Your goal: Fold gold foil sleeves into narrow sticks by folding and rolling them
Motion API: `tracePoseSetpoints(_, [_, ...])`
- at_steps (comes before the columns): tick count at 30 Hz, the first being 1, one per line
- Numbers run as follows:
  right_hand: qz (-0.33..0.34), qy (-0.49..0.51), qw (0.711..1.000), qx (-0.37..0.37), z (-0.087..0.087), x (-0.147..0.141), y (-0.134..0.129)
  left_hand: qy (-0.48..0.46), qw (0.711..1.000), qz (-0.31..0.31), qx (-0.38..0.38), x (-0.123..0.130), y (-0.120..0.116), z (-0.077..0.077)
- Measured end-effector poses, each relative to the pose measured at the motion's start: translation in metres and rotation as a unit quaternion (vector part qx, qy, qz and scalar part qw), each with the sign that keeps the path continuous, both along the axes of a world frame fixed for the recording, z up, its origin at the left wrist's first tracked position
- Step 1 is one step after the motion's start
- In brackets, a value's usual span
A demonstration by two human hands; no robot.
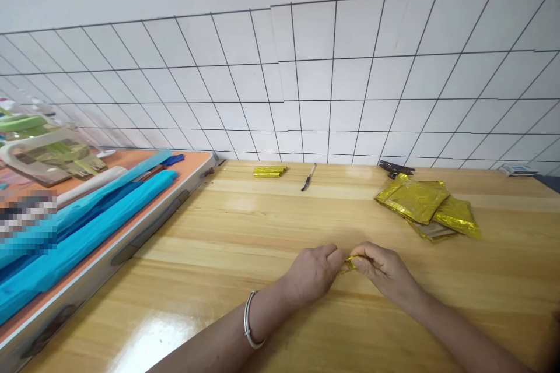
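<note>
Between my two hands is a small piece of shiny gold foil, mostly covered by the fingers. My left hand, with a silver bangle on its wrist, is closed at the foil's left end. Thumb and forefinger of my right hand pinch the other end. To the right, beyond my right hand, lies a loose pile of flat gold foil packets. Two narrow folded gold foil strips rest side by side near the wall.
A pen lies on the wooden table near the tiled wall. Behind the packets sits a black clip. On the left, an orange-topped surface carries blue rolled material and a clear plastic item.
</note>
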State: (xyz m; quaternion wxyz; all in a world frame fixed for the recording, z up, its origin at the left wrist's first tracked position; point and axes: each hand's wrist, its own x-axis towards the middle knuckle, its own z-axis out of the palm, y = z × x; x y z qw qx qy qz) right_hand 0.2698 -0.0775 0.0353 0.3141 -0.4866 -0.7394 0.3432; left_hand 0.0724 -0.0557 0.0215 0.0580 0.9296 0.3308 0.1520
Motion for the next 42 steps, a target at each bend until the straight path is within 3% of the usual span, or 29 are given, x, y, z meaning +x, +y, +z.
tracePoseSetpoints(4, [-0.019, 0.016, 1.0, -0.001, 0.001, -0.001, 0.0, -0.057, 0.996, 0.019, -0.071, 0.003, -0.002, -0.003])
tracePoseSetpoints(9, [-0.009, 0.088, 0.991, -0.105, -0.005, 0.0, 0.007, -0.11, 0.982, 0.055, -0.14, 0.007, -0.004, -0.009])
tracePoseSetpoints(12, [0.0, 0.097, 0.987, -0.131, -0.007, 0.001, 0.009, -0.136, 0.973, 0.064, -0.176, 0.008, -0.004, -0.012])
tracePoseSetpoints(18, [-0.026, 0.08, 0.986, -0.145, -0.002, 0.003, 0.008, -0.192, 0.947, 0.04, -0.253, 0.008, -0.002, -0.006])
tracePoseSetpoints(23, [0.033, 0.085, 0.982, -0.163, 0.004, 0.001, 0.008, -0.197, 0.94, 0.027, -0.276, 0.007, -0.003, -0.007])
tracePoseSetpoints(27, [0.035, 0.075, 0.987, -0.138, 0.003, -0.001, 0.007, -0.209, 0.929, 0.014, -0.305, 0.006, -0.003, -0.008])
tracePoseSetpoints(37, [-0.056, 0.067, 0.995, -0.056, 0.0, 0.021, 0.014, -0.23, 0.884, 0.014, -0.406, -0.011, 0.012, -0.006])
tracePoseSetpoints(42, [-0.055, 0.021, 0.998, -0.016, -0.01, 0.027, 0.02, -0.19, 0.909, -0.001, -0.371, -0.022, 0.022, 0.001])
